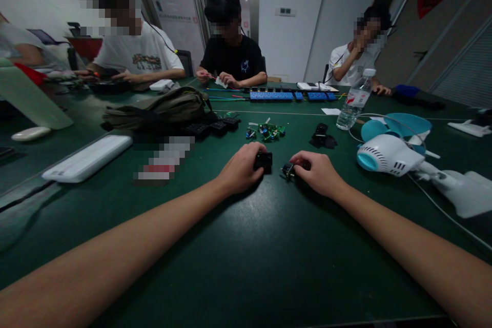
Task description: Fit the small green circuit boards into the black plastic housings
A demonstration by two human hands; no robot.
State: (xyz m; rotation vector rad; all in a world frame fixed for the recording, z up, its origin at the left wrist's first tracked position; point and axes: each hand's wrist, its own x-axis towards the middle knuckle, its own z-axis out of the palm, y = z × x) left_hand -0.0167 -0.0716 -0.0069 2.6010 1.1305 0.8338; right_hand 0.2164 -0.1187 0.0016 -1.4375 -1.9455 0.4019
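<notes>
Okay, left hand [244, 166] is holding small black case [265, 160] between thumb and fingers. Right hand [317, 171] is pinching small circuit board [287, 169], grip narrow, board sitting right at fingertips, facing case across gap. Case is looking boxy and dark; board is showing metal-looking bits. Heap of green-and-blue boards [267, 131] is lying just beyond hands, black parts [323, 137] resting to its right. Green tabletop [261, 256] is looking smooth, faintly shiny, room running between forearms [165, 225] toward near edge; white-and-blue fan [388, 155] is crowding right side, dark bag [165, 107] sitting left.
</notes>
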